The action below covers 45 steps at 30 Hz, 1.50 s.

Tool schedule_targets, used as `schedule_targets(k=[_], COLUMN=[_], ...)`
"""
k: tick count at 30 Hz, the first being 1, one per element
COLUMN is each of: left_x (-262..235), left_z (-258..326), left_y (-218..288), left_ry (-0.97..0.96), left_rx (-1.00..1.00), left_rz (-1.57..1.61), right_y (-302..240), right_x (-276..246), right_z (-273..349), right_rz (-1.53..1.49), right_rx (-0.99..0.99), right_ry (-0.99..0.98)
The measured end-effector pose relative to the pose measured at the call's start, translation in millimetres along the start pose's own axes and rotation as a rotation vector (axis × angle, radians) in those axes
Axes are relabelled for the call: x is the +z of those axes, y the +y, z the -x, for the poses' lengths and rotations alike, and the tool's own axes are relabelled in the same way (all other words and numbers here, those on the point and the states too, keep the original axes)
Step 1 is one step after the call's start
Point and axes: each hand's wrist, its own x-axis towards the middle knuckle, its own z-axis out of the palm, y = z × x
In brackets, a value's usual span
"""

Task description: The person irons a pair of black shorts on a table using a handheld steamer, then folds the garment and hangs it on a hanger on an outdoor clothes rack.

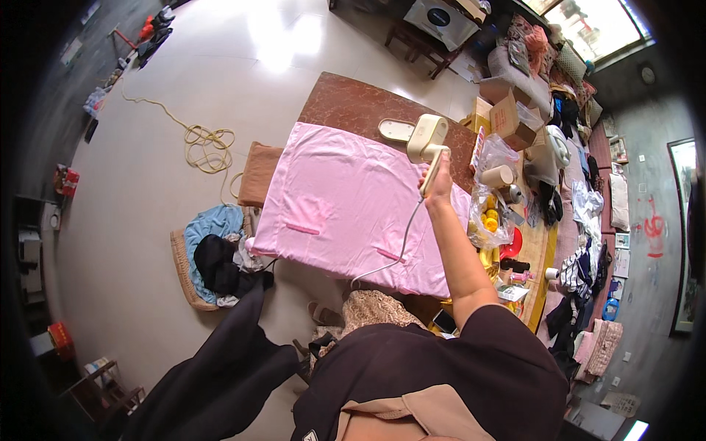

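Right hand (438, 184): raised over the far right part of the surface; fingers clenched around the handle of the steamer.
Steamer (426, 140): cream, handheld; head points away from the person, held above the right far edge of the cloth. Whether the head touches the cloth cannot be told.
Cord (401, 246): grey; runs from the handle down across the cloth and off its near edge.
Left hand: not in view; only a dark sleeve (220, 367) shows at the lower left.
Cloth (338, 202): pink, spread flat over most of the surface; two small darker pink strips lie on its near half.
Surface (353, 103): brown, patterned; bare at the far end beyond the cloth.
Pad (396, 130): pale, oval; lies on the bare part of the surface, just beside the steamer head.
Basket (209, 253): on the floor to the left of the surface; holds blue, black and white laundry.
Cushion (259, 173): brown; touches the left edge of the surface.
Rope (206, 143): yellow, coiled on the floor, well apart from the surface.
Bags (491, 198): clear plastic, with yellow items; just right of the cloth.
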Motion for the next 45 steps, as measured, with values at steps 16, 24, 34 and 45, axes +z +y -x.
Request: schedule_targets(k=[16, 24, 34, 45], left_x=[108.8, 127.9, 133.0, 130.9], left_z=[95.4, 120.6, 134.2, 138.8], left_y=[8.5, 8.3, 13.8, 17.6], left_ry=[-0.085, -0.138, -0.147, -0.145], left_rx=[-0.100, -0.041, 0.023, 0.060], left_rz=[-0.384, -0.595, -0.776, -0.914], right_y=[79.5, 103.8, 134.3, 124.2], right_x=[63.8, 93.3, 157.6, 183.8], right_z=[-201.2, -268.1, -284.6, -325.0], right_rz=[-0.282, -0.305, -0.201, -0.548], right_rx=[0.143, 0.104, 0.161, 0.212], right_ry=[0.360, 0.509, 0.571, 0.539])
